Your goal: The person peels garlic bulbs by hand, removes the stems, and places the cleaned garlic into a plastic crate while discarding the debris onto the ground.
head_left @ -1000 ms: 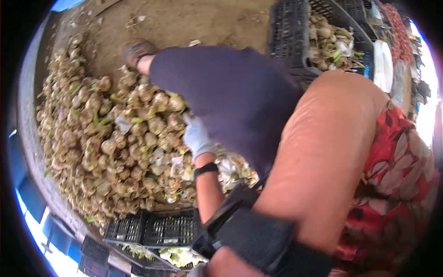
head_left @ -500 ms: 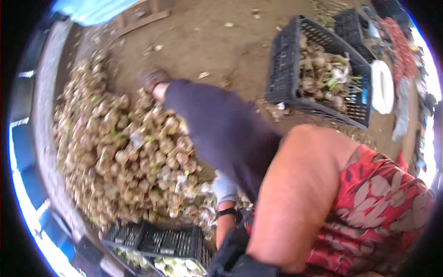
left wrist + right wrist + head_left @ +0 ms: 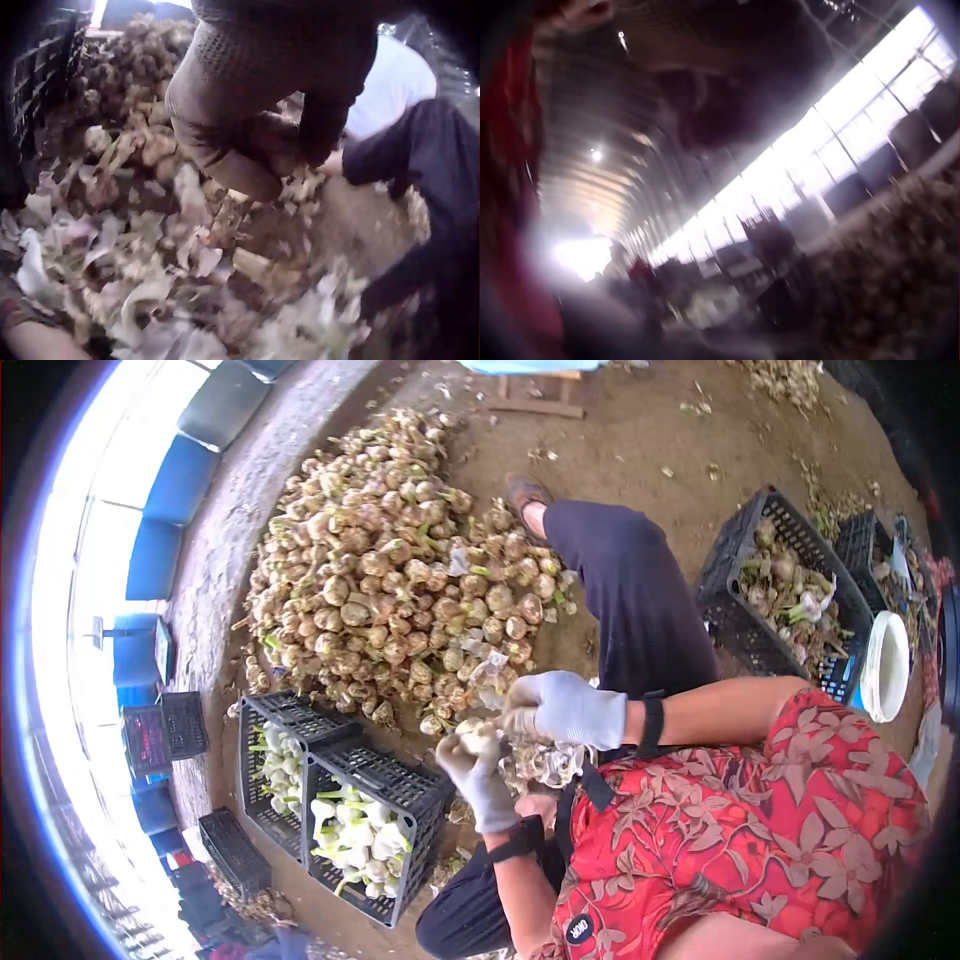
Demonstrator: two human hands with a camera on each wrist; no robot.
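Observation:
In the head view my left hand, in a pale glove with a black wrist strap, grips a whitish garlic bulb between thumb and fingers. My gloved right hand meets it from the right, fingers curled at the bulb's edge. Up close in the left wrist view, the left glove looks dark, its fingers bent round a bulb that is mostly hidden. A large heap of unpeeled garlic lies just beyond both hands. Loose garlic skins are scattered beneath them. The right wrist view is dark and blurred.
Black crates with cleaned white garlic stand on the left. Another black crate with garlic and scraps is right of my bent leg. Beside it is a white bucket. A low wall borders the heap.
My left hand has come back from the heap, past my knee, to the front of my body. The right arm has lowered from close to the camera, and both hands now meet at the bulb.

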